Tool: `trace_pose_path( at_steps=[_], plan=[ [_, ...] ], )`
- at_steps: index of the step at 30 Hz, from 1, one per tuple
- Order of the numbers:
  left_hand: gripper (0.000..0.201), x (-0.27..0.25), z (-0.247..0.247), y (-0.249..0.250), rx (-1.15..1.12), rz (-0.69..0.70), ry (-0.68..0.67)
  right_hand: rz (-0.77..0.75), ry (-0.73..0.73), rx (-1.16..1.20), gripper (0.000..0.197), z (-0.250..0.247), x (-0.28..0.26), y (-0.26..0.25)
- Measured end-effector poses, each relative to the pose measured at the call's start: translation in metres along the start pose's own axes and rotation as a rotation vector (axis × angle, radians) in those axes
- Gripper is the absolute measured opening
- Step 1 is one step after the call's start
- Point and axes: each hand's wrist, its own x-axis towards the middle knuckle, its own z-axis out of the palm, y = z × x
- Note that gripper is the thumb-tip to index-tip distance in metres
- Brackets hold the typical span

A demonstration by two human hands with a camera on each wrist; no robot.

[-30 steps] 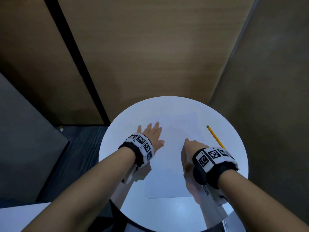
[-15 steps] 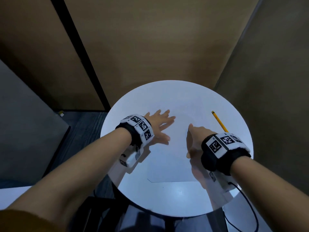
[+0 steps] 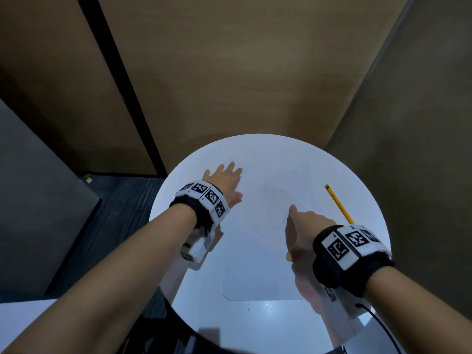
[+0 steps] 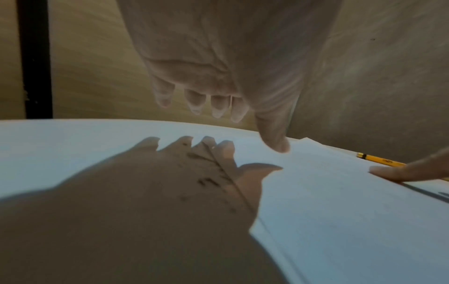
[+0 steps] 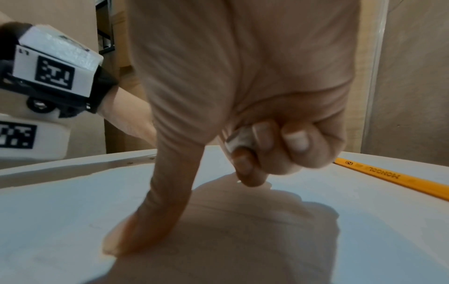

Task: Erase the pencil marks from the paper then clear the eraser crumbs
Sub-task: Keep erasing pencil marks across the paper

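Note:
A white sheet of paper (image 3: 255, 251) lies on the round white table (image 3: 268, 325); I make out only faint marks on it. My left hand (image 3: 224, 182) hovers flat with straight fingers over the paper's left edge, just above the surface in the left wrist view (image 4: 218, 103). Dark specks (image 4: 206, 180), seemingly eraser crumbs, lie on the table beside that edge. My right hand (image 3: 304, 231) presses its thumb (image 5: 145, 221) on the paper. Its curled fingers hold a small white eraser (image 5: 239, 138).
A yellow pencil (image 3: 338, 204) lies on the table to the right of the paper, close to my right hand (image 5: 388, 178). Brown panel walls stand close behind and to the right. The dark floor drops away at the table's left edge.
My left hand has swung from pointing right over the paper to its left edge. The right hand keeps its thumb on the paper. The head view has shifted.

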Motion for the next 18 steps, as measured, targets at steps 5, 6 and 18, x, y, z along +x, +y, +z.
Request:
trace_pose_path(
  at_steps=[5, 6, 18],
  plan=[
    [0.1, 0.014, 0.017, 0.01, -0.031, 0.064, -0.078, -0.013, 0.018, -0.075, 0.112, 0.004, 0.001, 0.003],
    [0.103, 0.017, 0.019, 0.01, -0.029, 0.084, -0.096, -0.017, 0.023, -0.091, 0.11, 0.005, 0.001, 0.002],
    [0.074, 0.008, 0.016, 0.02, 0.081, 0.232, -0.188, -0.061, 0.074, 0.603, 0.019, -0.012, 0.01, 0.04]
  ],
)
